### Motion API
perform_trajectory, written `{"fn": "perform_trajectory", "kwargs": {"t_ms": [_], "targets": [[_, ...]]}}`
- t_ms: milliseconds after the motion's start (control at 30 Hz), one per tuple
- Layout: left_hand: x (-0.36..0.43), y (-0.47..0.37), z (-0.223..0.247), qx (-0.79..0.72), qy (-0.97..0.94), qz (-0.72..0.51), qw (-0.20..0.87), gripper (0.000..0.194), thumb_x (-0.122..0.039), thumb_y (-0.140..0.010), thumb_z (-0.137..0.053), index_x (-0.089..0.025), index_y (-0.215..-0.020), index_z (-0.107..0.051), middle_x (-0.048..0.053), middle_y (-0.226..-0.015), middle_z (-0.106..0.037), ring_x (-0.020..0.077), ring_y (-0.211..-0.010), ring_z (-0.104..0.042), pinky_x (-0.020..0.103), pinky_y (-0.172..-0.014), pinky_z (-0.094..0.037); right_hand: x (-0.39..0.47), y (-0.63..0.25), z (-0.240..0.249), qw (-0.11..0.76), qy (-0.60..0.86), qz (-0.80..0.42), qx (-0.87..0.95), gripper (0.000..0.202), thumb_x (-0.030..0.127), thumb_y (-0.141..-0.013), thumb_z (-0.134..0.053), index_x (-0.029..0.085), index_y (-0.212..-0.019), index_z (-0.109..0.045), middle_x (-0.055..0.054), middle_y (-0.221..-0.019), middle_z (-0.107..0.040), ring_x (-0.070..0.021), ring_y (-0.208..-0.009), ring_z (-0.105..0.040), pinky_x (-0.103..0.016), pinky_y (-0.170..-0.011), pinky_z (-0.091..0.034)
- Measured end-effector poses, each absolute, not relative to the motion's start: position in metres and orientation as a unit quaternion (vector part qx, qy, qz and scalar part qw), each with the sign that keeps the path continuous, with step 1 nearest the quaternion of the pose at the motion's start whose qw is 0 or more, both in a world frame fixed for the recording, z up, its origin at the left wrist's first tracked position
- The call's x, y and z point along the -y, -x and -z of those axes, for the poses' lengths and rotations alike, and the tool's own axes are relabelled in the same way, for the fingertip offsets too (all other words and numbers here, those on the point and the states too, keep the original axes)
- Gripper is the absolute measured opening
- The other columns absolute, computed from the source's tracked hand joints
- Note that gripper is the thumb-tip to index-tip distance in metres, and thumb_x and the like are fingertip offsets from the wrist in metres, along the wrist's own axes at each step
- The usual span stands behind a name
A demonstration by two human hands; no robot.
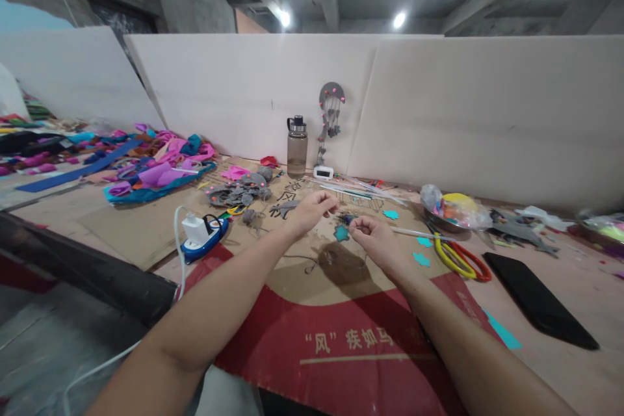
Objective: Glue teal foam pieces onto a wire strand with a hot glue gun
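My left hand (316, 209) is raised over the cardboard with thumb and fingers pinched together. Whatever it may grip is too fine to make out. My right hand (370, 237) is also closed in a pinch, and what lies between its fingertips is hidden. Just left of the right fingertips is a teal star-shaped felt piece (341, 233); I cannot tell whether it touches them. A grey cord (308, 262) curls on the cardboard (292, 289) below the hands. More teal cutouts (422, 259) lie right of the right hand, near scissors with yellow and red handles (458, 259).
A bottle (297, 149) and a small white digital display (323, 173) stand at the back, below a grey moon-shaped hanging ornament (332, 101). Grey felt pieces (238, 192) and a power strip (207, 239) lie left. Right are a filled bowl (451, 211) and a black phone (539, 299).
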State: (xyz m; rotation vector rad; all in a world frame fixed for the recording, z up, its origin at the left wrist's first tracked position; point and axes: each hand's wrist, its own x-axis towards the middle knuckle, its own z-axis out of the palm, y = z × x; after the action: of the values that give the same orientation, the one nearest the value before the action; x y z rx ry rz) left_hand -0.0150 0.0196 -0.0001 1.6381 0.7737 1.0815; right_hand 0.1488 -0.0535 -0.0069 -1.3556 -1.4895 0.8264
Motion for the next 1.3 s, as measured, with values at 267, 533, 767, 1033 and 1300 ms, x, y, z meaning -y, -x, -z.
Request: {"fn": "perform_trajectory", "kwargs": {"t_ms": [267,533,767,1033,1300], "targets": [[-0.03,0.02,0.006,-0.349,-0.64,-0.467,0.501,0.031,-0.028,-0.088,-0.044,-0.017,-0.059,-0.046,-0.003,-0.054,-0.045,0.0079,-0.049,-0.042,0.023,-0.051,-0.033,0.051,-0.149,0.009,0.465,0.552,-0.328,0.61,0.018,0.037,-0.062,-0.058,0.019,-0.062,-0.057,0.002,-0.058,-0.052,-0.0114,-0.055,-0.041,-0.026,-0.056,-0.031],[-0.029,0.017,0.004,-0.353,-0.631,-0.459,0.516,0.021,-0.031,-0.082,-0.055,-0.013,-0.07,-0.059,0.001,-0.068,-0.061,0.0077,-0.056,-0.049,0.022,-0.055,-0.037,0.05,-0.15,0.013,0.459,0.556,-0.329,0.61,0.018,0.037,-0.062,-0.057,0.02,-0.065,-0.057,0.003,-0.056,-0.048,-0.0111,-0.054,-0.037,-0.025,-0.053,-0.026],[-0.037,0.015,0.008,-0.318,-0.6,-0.489,0.548,0.012,-0.024,-0.071,-0.062,-0.013,-0.074,-0.059,-0.001,-0.071,-0.06,0.0055,-0.056,-0.048,0.022,-0.058,-0.04,0.051,-0.15,0.012,0.458,0.554,-0.335,0.609,0.017,0.037,-0.061,-0.056,0.021,-0.064,-0.056,0.002,-0.059,-0.051,-0.0127,-0.057,-0.039,-0.026,-0.054,-0.029],[-0.036,0.019,0.009,-0.258,-0.551,-0.521,0.599,0.023,-0.022,-0.061,-0.074,-0.013,-0.072,-0.057,-0.002,-0.071,-0.06,0.0044,-0.056,-0.05,0.021,-0.061,-0.04,0.05,-0.151,0.014,0.46,0.557,-0.33,0.608,0.016,0.036,-0.061,-0.057,0.02,-0.065,-0.058,0.002,-0.059,-0.052,-0.0132,-0.057,-0.041,-0.026,-0.055,-0.03],[-0.033,0.024,0.004,-0.242,-0.49,-0.521,0.656,0.028,-0.036,-0.076,-0.071,-0.012,-0.088,-0.064,0.0,-0.066,-0.058,0.0072,-0.054,-0.05,0.022,-0.055,-0.039,0.049,-0.151,0.015,0.462,0.552,-0.321,0.615,0.019,0.039,-0.062,-0.058,0.02,-0.063,-0.056,0.003,-0.057,-0.05,-0.012,-0.055,-0.039,-0.026,-0.055,-0.029]]}}
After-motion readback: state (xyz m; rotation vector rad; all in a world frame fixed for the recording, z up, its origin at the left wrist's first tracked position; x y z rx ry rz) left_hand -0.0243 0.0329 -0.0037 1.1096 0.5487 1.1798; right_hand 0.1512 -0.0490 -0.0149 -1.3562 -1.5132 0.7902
